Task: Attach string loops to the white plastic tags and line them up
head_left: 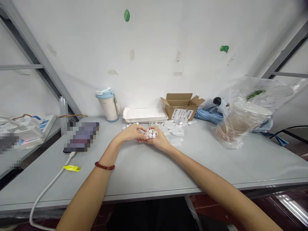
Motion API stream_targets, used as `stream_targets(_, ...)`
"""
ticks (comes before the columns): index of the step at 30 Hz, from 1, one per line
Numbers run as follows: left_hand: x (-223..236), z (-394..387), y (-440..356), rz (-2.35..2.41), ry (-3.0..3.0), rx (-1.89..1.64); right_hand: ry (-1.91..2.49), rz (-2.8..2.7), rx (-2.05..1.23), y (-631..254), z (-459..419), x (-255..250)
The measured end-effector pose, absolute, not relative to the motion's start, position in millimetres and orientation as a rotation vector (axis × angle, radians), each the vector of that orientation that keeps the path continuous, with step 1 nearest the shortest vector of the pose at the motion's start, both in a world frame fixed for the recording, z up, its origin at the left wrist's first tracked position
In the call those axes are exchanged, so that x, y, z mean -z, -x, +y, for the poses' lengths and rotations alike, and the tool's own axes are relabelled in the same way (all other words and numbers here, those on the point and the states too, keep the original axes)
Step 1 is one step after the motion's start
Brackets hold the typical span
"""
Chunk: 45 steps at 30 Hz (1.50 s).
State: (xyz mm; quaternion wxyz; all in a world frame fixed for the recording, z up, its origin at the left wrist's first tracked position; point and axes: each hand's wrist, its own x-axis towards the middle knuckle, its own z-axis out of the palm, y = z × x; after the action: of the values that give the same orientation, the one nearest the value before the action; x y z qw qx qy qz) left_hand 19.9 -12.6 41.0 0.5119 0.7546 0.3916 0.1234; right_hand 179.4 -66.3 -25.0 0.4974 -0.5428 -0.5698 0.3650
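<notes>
My right hand (160, 140) is cupped around a cluster of small white round pieces (152, 133), whose exact kind I cannot make out. My left hand (133, 133) curls in from the other side, its thumb and fingers against the cluster's left edge. A few similar white pieces (127, 126) lie on the table just behind the left hand. Beyond the right hand, several clear or whitish plastic pieces (176, 130) are scattered, some with thin white strands among them. The undersides of both hands are hidden.
At the back stand a cup with a blue lid (108, 105), a stack of flat white packs (145, 115) and an open cardboard box (180, 109). A plastic-wrapped tub (247, 118) sits right, beside blue cloth (209, 115). A phone (83, 136) with a white cable (51, 183) lies left.
</notes>
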Motion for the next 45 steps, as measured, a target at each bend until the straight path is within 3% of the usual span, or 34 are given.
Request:
stream_targets(19, -31.4, -21.3, -36.0, 0.945, -2.2, -0.879, 1.456, -1.463, -0.685, -189.2, -65.4, 17.4)
stream_targets(39, -41.3, -27.4, -43.1, 1.071, -1.288, -0.925, 1.465, -1.434, -0.637, -182.5, -66.1, 16.9)
stream_targets(45, -40.5, -34.7, -48.7, 1.083, -1.908, -0.968, 1.486, -1.485, -0.533, -182.5, -67.2, 21.4)
